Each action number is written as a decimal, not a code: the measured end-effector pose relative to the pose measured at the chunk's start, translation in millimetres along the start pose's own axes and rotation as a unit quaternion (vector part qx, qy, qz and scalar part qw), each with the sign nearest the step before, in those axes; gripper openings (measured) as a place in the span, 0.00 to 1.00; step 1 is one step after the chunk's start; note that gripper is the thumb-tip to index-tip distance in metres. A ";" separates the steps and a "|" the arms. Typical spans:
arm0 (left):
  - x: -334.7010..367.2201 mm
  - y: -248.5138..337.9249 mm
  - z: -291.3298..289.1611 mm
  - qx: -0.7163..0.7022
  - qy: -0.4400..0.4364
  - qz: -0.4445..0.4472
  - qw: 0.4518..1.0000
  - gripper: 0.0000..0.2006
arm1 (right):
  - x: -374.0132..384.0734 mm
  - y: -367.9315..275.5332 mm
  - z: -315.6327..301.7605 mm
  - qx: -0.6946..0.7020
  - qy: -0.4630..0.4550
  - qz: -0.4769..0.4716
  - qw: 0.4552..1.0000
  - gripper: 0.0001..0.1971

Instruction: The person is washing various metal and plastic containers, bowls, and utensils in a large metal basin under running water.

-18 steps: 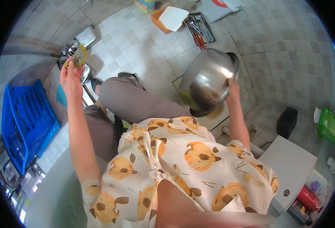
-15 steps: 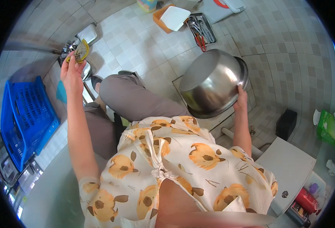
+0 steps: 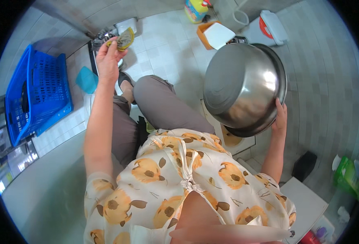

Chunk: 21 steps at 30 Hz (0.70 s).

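Note:
My right hand (image 3: 280, 118) grips the rim of a large steel bowl (image 3: 242, 87), raised and tilted so its shiny outer bottom faces me. My left hand (image 3: 107, 59) is stretched out to the left and holds a yellow-green scrubbing sponge (image 3: 124, 38) close to a metal fixture by the wall. I am seated low, with grey trousers (image 3: 155, 105) and a floral top below.
A blue plastic crate (image 3: 35, 93) stands at the left. On the tiled floor lie a teal scoop (image 3: 86, 80), an orange tray with a white lid (image 3: 216, 34), a detergent bottle (image 3: 196, 9) and a white container with a red ring (image 3: 269, 26). Green bottle (image 3: 346, 175) at right.
The steel bowl has risen and swung toward me, its bottom turning to face up. My left hand with the sponge has stayed near the fixture.

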<state>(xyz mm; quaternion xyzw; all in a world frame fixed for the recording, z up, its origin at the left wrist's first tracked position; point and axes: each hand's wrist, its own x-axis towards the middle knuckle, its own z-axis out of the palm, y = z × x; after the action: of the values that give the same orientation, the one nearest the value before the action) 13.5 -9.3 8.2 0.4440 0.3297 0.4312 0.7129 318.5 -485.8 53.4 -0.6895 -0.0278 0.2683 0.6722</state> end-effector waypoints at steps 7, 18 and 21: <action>3.7 -2.7 -32.2 -0.001 0.057 -0.002 0.998 0.11 | 97.0 -19.9 196.2 -0.237 -0.252 -0.038 0.938 0.10; 9.0 -12.4 -60.2 -0.071 0.107 -0.034 0.991 0.10 | 203.8 87.7 385.3 -0.576 -0.372 -0.390 0.614 0.09; 13.3 -8.7 -59.0 -0.085 0.117 -0.037 0.989 0.11 | 191.8 120.9 382.8 -0.580 -0.380 -0.384 0.610 0.07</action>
<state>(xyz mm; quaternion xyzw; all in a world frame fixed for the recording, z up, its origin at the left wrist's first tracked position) -28.6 21.3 -23.8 0.3156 0.3887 0.4799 0.7204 287.5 -71.6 -106.0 -0.6975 -0.6928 0.1516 0.1027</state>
